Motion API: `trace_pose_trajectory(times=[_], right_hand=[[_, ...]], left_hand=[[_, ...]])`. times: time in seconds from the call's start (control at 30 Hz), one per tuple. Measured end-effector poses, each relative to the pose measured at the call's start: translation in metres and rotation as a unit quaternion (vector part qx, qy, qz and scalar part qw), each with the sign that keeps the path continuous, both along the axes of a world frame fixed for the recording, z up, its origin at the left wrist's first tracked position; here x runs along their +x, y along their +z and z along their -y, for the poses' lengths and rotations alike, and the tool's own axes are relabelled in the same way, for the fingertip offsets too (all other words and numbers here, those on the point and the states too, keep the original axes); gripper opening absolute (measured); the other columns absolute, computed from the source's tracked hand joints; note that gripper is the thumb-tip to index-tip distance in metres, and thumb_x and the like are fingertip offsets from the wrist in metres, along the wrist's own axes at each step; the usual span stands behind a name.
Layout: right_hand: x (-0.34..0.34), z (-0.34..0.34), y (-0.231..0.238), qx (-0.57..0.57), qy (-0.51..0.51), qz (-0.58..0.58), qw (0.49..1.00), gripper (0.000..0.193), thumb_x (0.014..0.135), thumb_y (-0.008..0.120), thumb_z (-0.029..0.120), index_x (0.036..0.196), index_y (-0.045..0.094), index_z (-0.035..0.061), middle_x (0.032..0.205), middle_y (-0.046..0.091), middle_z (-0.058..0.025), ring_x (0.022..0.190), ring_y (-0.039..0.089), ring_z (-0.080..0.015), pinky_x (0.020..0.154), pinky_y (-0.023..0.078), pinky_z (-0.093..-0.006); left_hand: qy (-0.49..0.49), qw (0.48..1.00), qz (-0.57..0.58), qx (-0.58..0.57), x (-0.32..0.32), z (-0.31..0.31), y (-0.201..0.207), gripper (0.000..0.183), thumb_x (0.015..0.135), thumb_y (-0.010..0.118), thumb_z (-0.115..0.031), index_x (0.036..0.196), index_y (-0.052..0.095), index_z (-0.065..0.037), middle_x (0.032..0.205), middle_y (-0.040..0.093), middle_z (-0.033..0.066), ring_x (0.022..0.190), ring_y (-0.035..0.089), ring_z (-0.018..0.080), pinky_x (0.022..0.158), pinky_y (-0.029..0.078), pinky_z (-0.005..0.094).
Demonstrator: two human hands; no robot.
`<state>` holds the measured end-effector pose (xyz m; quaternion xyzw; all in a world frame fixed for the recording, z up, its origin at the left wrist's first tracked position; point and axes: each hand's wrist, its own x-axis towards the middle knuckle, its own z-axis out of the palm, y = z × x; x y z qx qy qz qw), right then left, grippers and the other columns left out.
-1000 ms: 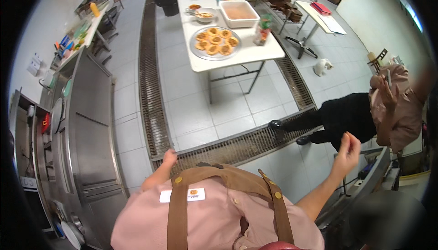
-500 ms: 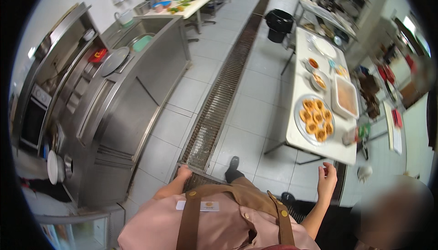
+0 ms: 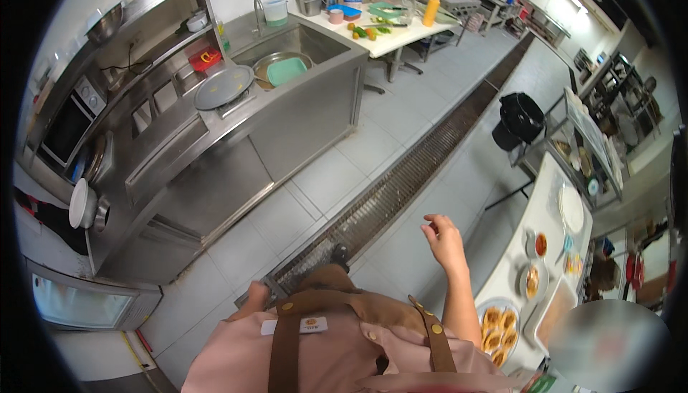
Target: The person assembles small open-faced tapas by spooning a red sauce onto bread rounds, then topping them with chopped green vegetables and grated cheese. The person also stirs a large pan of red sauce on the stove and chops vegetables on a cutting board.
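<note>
My right hand [image 3: 442, 237] is held out in front over the tiled floor. Its fingers are loosely curved and apart, and nothing is in it. Low on the left, my left hand [image 3: 256, 295] hangs beside my apron; its fingers are mostly hidden, so their state cannot be told. To the right of my right forearm are golden round pastries [image 3: 491, 317] with a browned filling, on a grey round plate. Beyond them on the same white table [image 3: 503, 277] stand a metal bowl [image 3: 524, 291] of food and a small bowl of red sauce [image 3: 541, 244].
A steel counter [image 3: 301, 153] with a sink runs along the left, bearing a round grey tray [image 3: 224, 88]. A floor drain grate [image 3: 408, 181] crosses the tiles ahead. A black bin [image 3: 519, 119] stands at the right. Vegetables [image 3: 367, 32] lie on a far table.
My view has swung left and I have moved forward, so the pastry table now sits lower right. My right hand has risen and come in front of me. Both feet have shifted.
</note>
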<state>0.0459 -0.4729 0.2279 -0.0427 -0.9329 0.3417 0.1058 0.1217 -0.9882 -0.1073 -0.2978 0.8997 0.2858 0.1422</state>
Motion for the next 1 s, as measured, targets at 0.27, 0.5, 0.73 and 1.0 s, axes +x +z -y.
trace_pose_trajectory(times=[0.27, 0.5, 0.73, 1.0], right_hand=[[-0.173, -0.054, -0.045, -0.030, -0.053, 0.069, 0.996, 0.020, 0.086, 0.068, 0.015, 0.103, 0.067, 0.0045, 0.091, 0.066, -0.0173, 0.081, 0.065, -0.0316, 0.072, 0.052, -0.0402], [-0.314, -0.143, -0.052, -0.015, -0.105, 0.039, 0.994, 0.018, 0.086, 0.068, 0.010, 0.103, 0.066, 0.0028, 0.088, 0.065, -0.0167, 0.076, 0.064, -0.0255, 0.071, 0.051, -0.0353], [-0.507, -0.230, -0.078, -0.032, -0.093, -0.019, 0.995, 0.017, 0.086, 0.066, 0.006, 0.102, 0.065, 0.0011, 0.090, 0.064, -0.0164, 0.078, 0.063, -0.0290, 0.071, 0.051, -0.0387], [-0.758, -0.257, -0.084, -0.054, 0.057, -0.054, 0.995, 0.019, 0.085, 0.063, 0.004, 0.105, 0.064, 0.0017, 0.089, 0.062, -0.0169, 0.076, 0.062, -0.0311, 0.070, 0.050, -0.0377]], left_hand=[[-0.215, 0.965, 0.140, -0.046, -0.149, -0.054, -0.030, 0.014, 0.071, 0.064, -0.006, 0.083, 0.070, -0.001, 0.073, 0.066, 0.0220, 0.071, 0.067, 0.0338, 0.059, 0.051, 0.0413], [0.034, 0.980, 0.035, 0.192, -0.464, -0.155, -0.023, 0.033, 0.074, 0.063, -0.007, 0.106, 0.066, -0.001, 0.083, 0.068, 0.0162, 0.072, 0.066, 0.0285, 0.068, 0.052, 0.0406], [-0.161, 0.954, -0.215, 0.133, -0.676, -0.302, 0.042, 0.037, 0.079, 0.068, -0.012, 0.115, 0.062, -0.005, 0.104, 0.065, 0.0164, 0.092, 0.064, 0.0306, 0.084, 0.051, 0.0392], [-0.182, 0.925, -0.278, 0.185, -0.816, -0.416, 0.165, 0.032, 0.084, 0.066, -0.010, 0.115, 0.062, -0.005, 0.118, 0.058, 0.0153, 0.100, 0.061, 0.0269, 0.086, 0.051, 0.0337]])
